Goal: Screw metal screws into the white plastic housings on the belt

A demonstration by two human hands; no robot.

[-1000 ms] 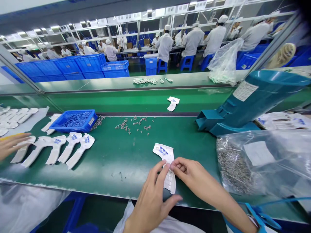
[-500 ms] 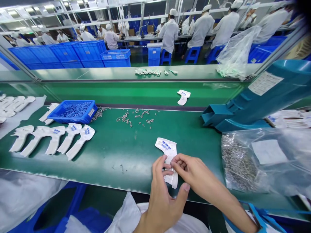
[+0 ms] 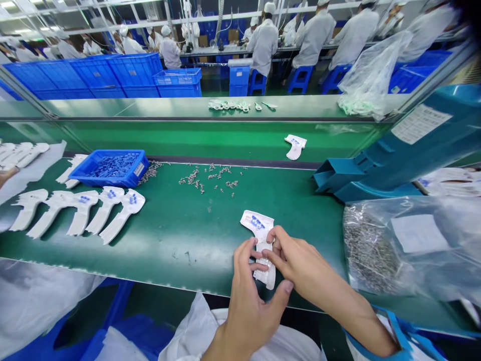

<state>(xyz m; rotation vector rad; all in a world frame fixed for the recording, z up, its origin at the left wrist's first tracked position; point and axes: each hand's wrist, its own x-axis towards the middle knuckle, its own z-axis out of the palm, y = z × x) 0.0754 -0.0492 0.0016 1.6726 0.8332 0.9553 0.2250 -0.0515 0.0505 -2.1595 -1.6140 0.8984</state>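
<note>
White shells [image 3: 80,214] lie beside a blue tray [image 3: 99,182]; metal pieces [image 3: 193,178] lie loose. Left hand [image 3: 253,301]: thumb and fingers apart, fingertips on a printed shell [image 3: 263,229] lying on the green bench [image 3: 180,220]. Right hand [image 3: 291,253]: bent over the printed shell, pinch undeterminable. Rightmost: teal bin [image 3: 406,150], clear bag [image 3: 376,250].
</note>
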